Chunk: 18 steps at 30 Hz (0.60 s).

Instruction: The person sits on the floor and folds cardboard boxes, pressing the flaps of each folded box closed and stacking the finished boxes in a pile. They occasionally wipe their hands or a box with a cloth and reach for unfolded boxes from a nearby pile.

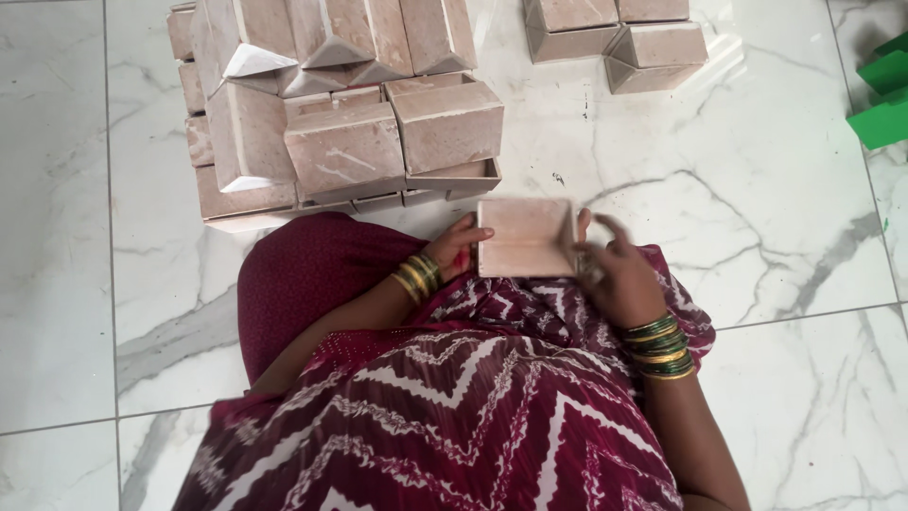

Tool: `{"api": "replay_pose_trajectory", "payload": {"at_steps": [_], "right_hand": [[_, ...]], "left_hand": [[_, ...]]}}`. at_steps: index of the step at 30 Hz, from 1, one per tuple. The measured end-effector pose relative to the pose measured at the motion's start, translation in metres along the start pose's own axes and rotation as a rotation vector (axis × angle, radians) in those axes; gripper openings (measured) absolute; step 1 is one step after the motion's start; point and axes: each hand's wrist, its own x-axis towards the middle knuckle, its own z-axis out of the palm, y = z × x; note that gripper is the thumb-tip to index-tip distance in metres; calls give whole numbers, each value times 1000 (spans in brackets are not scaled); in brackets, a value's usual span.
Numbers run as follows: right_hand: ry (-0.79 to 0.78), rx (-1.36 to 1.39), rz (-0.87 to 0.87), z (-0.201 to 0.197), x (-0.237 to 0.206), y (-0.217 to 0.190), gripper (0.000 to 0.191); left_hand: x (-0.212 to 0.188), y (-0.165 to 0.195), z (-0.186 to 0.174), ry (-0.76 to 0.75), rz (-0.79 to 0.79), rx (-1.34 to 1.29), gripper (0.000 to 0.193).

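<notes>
I hold a small pinkish-brown cardboard box (526, 237) over my lap with both hands. My left hand (461, 250) grips its left edge, thumb lying on top. On the box's right side is my right hand (615, 274), fingers blurred and curled around the edge. Gold bangles circle my left wrist and green and gold ones my right. I sit on the floor in a maroon garment with a white zigzag pattern.
A stack of several folded boxes of the same colour (331, 104) stands on the white marble floor (776, 189) just beyond my left knee. More such boxes (615, 38) lie at the top centre. Green objects (884, 95) sit at the right edge.
</notes>
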Motion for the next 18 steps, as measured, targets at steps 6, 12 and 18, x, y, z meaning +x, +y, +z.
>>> {"api": "replay_pose_trajectory", "payload": {"at_steps": [6,12,18], "right_hand": [[351,207,37,26,29,-12,18],[105,-145,-468,79,25,-52,34],[142,-138,-52,69,36,-28,25]], "left_hand": [[-15,6,14,-66,160,-37,47],[-12,3,16,-129,170,23,40],[-9,-8,13,-153,198,18,42]]}}
